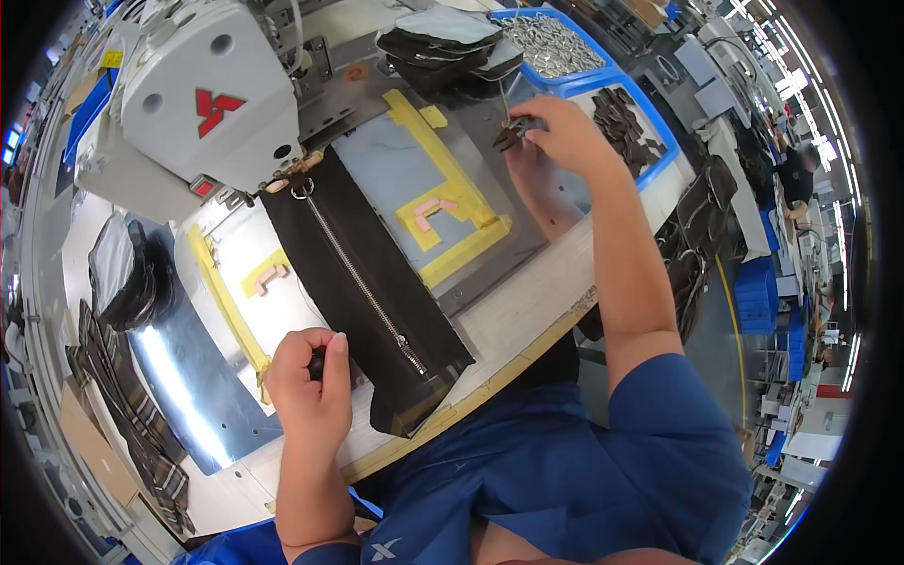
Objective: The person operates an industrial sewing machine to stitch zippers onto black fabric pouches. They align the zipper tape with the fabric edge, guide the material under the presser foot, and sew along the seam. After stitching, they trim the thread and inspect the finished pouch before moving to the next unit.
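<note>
Gripping the near left edge of one dark brown fabric panel (372,292), the left hand (309,381) is curling its fingers into a closed fist around the cloth. A single metal zipper (363,282) is running down the middle of that panel, with one ring (303,189) at its far end, just under the head of the one white sewing machine (193,94). The panel is lying diagonally across the shiny metal work plate (184,377), its near corner hanging slightly past the rounded front edge of the table (508,320).

The right hand (565,132) is reaching to the far right, pinching one small dark leather piece (511,135) between thumb and fingertips, fingers narrowed around it. Two blue bins are sitting just beyond that hand: one blue bin of metal parts (556,42) and one blue bin of dark leather pieces (626,118), too many in each to count. One stack of dark padded pieces (447,47) is resting left of the bins. Yellow tape guides (452,193) are marking out the plate, with two pink tape bits on them and another pink one further left.

Between the two hands, bare tabletop is lying open beside the panel's right edge. Left of the plate, one dark bundle (127,268) and a pile of striped fabric strips (132,414) are crowding the table's left rim.
</note>
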Motion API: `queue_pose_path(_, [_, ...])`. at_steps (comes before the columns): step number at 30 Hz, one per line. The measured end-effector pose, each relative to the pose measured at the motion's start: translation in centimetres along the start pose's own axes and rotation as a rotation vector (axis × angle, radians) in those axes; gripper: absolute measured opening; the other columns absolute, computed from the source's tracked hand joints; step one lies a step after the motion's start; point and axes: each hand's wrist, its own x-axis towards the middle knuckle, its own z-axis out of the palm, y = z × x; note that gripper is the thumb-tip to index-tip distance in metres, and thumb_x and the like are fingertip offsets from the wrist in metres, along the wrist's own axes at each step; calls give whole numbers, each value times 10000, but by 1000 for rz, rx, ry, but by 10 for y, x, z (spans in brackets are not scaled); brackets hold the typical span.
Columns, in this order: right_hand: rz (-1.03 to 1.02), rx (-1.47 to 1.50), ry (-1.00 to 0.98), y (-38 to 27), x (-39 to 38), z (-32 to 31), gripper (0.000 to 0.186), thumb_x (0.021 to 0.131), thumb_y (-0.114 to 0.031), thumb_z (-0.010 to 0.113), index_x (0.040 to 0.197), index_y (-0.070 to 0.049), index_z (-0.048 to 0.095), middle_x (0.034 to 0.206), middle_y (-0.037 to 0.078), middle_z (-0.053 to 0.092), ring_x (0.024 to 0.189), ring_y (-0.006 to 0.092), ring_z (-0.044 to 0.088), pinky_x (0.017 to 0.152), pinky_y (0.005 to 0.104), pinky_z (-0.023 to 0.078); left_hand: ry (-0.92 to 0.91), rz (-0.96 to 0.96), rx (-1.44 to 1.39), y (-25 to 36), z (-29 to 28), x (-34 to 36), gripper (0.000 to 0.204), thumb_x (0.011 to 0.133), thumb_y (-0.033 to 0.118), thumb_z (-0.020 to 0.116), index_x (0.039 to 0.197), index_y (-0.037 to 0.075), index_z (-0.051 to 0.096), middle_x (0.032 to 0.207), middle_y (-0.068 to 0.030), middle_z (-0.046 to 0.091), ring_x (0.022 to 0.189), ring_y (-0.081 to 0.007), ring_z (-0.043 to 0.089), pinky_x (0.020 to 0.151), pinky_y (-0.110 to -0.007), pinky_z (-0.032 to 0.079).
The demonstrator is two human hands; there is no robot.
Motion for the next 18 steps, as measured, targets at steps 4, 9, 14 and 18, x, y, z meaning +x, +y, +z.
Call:
queue_pose_path(4, [-15, -109, -21, -23, -16, -13, 246, 819, -4, 717, 1064, -29, 718, 1028, 143, 710, 1004, 354, 668, 894, 436, 535, 13, 28, 37, 7, -4, 1, 81, 954, 56, 735, 905, 23, 679, 692, -51, 642, 597, -133, 596, 595, -281, 475])
queue_pose_path(9, [-196, 109, 127, -82, -41, -27, 159, 743, 30, 630, 899, 10, 605, 893, 136, 624, 880, 355, 626, 780, 428, 511, 49, -15, -23, 0, -2, 2, 83, 950, 68, 751, 904, 22, 698, 684, -48, 633, 591, -122, 579, 591, -279, 468])
queue_pose_path(14, [-578, 305, 66, -157, -50, -4, 173, 725, 8, 609, 879, -48, 551, 796, 124, 537, 779, 347, 597, 654, 420, 484, 28, -95, -73, 2, -5, 3, 87, 971, 71, 744, 923, 17, 695, 699, -23, 653, 597, -74, 568, 575, -250, 455])
queue_pose_path(18, [-672, 168, -112, -192, -57, 23, 204, 845, -189, 730, 943, -107, 571, 804, 87, 605, 705, 335, 654, 600, 430, 500, 34, -114, -134, 11, -6, 0, 76, 1000, 57, 716, 951, 7, 688, 709, -4, 671, 617, -53, 577, 576, -227, 453])
